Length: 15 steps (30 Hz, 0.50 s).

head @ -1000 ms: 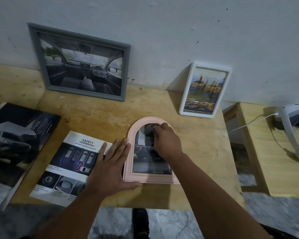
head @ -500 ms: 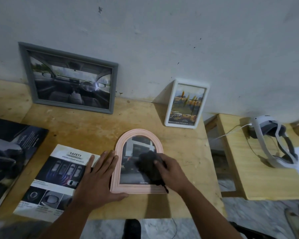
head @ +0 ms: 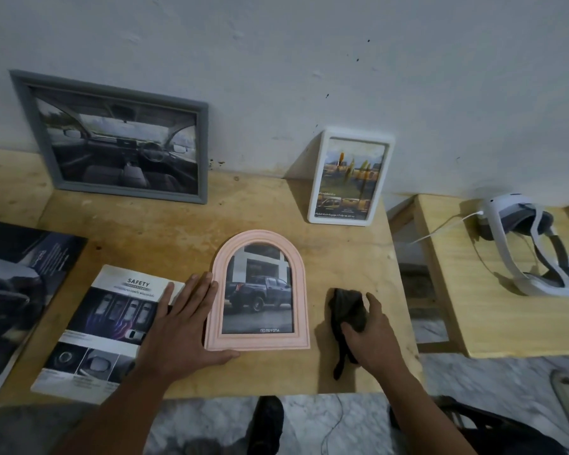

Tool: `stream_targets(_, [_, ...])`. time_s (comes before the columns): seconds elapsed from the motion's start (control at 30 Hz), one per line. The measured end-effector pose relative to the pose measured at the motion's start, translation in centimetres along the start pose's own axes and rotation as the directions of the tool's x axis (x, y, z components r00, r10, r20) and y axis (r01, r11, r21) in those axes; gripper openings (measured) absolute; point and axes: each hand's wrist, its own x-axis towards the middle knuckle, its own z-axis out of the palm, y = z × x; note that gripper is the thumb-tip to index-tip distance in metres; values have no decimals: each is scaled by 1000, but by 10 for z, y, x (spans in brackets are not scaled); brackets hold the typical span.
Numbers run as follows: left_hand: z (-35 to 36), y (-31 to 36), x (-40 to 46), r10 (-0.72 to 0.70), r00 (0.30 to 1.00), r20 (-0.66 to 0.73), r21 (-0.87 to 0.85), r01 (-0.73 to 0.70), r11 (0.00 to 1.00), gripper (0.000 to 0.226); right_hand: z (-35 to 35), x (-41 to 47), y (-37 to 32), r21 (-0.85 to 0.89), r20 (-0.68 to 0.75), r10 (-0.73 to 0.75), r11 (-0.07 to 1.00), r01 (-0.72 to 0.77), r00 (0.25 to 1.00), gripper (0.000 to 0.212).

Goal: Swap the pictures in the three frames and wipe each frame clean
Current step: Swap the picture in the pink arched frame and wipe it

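Near the counter's (head: 276,205) front edge, the left hand (head: 181,326) lies flat with fingers spread, partly on a safety booklet (head: 105,326), its fingertips and thumb touching the left side and bottom corner of the pink arched frame (head: 258,290). That frame lies face up at the middle of the counter, showing a dark pickup. Just right of it, apart from it, the right hand (head: 372,336) curls over a dark cloth (head: 347,310) on the counter. At the back edge, the grey frame (head: 119,139) and white frame (head: 350,178) lean against the wall.
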Motion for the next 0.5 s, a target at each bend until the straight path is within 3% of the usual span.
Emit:
stream_targets(0.17, [-10, 4, -1, -28, 993, 114, -9, 29, 1000, 139, -16, -16, 6, -170, -42, 22, 985, -29, 999, 93])
stream_targets(0.33, [-31, 8, 5, -77, 968, 240, -91, 102, 991, 145, -42, -26, -20, -61, -137, -131, 990, 124, 982, 76])
stream_targets(0.43, [-52, 21, 7, -124, 944, 305, -150, 176, 973, 139, -46, -25, -48, 71, -1, -184, 981, 183, 983, 64])
stream_targets(0.5, [-63, 33, 8, -205, 920, 335, -282, 305, 910, 133, -45, -22, -67, 167, 135, -178, 974, 155, 975, 58])
